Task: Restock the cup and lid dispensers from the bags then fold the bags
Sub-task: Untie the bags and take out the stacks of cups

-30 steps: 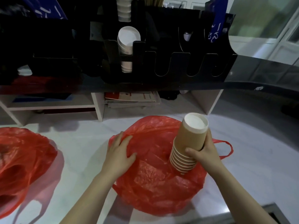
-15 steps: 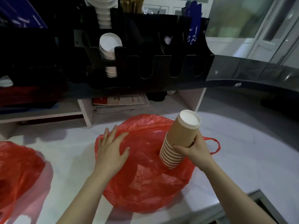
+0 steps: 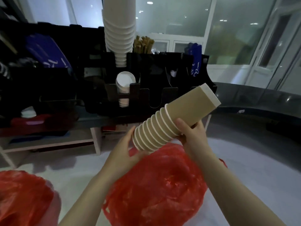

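Observation:
A stack of brown paper cups [image 3: 172, 119] hangs tilted in the air above the red plastic bag [image 3: 159, 185], its closed end pointing up and right. My right hand [image 3: 192, 134] grips the stack round its middle. My left hand [image 3: 128, 150] is under the stack's open lower end, palm up with fingers nearly straight, touching the rims. Behind them stands the black cup and lid dispenser [image 3: 146, 95], with white cups [image 3: 124, 84] in one slot and a tall white cup stack [image 3: 119, 30] rising from its top.
A second red bag [image 3: 24, 198] lies on the white counter [image 3: 254, 168] at the left. Brown stirrers [image 3: 143, 44] and blue packets [image 3: 195, 61] sit in the dispenser. A low white shelf [image 3: 48, 144] with papers runs under the dark ledge. Glass panels stand behind.
My right hand lifted the brown cup stack off the bag and tipped it toward the right. My left hand left the bag and came up under the stack's open end. The view tilted upward.

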A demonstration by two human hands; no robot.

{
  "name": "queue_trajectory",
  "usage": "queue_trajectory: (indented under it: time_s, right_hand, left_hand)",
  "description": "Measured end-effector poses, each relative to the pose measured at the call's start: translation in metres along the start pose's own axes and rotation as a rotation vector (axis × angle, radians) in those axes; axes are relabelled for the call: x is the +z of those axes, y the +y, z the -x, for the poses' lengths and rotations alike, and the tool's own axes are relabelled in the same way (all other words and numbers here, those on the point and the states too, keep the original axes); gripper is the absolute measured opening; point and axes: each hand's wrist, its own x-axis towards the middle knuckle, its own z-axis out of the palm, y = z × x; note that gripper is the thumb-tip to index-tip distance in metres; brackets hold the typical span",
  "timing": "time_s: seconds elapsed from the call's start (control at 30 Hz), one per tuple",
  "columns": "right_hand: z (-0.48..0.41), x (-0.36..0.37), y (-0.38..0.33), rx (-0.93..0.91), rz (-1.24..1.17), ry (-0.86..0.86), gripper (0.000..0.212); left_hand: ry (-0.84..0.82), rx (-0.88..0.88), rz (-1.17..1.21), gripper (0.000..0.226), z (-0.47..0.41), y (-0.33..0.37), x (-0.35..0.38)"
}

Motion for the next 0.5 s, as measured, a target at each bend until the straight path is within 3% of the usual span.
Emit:
queue_trajectory:
  time_s: [0.1, 0.33, 0.43, 0.5]
  right_hand:
    - [-0.012, 0.04, -0.015, -0.047, -0.048, -0.07, 0.073]
    - [-0.043, 0.161, -0.057, -0.152, -0.205, -0.29, 0.058]
    - [-0.055, 0.222, -0.072, -0.143, -0.287, -0.393, 0.085]
    - [-0.06, 0.261, -0.08, -0.154, -0.308, -0.447, 0.089]
  left_hand:
    - [0.128, 0.078, -0.152, 0.098, -0.006, 0.001, -0.036]
    - [0.386, 0.228, -0.291, 0.085, -0.015, 0.029, -0.179]
    - [0.457, 0.239, -0.404, 0.087, -0.013, 0.032, -0.248]
    - [0.497, 0.249, -0.46, 0.088, -0.01, 0.03, -0.29]
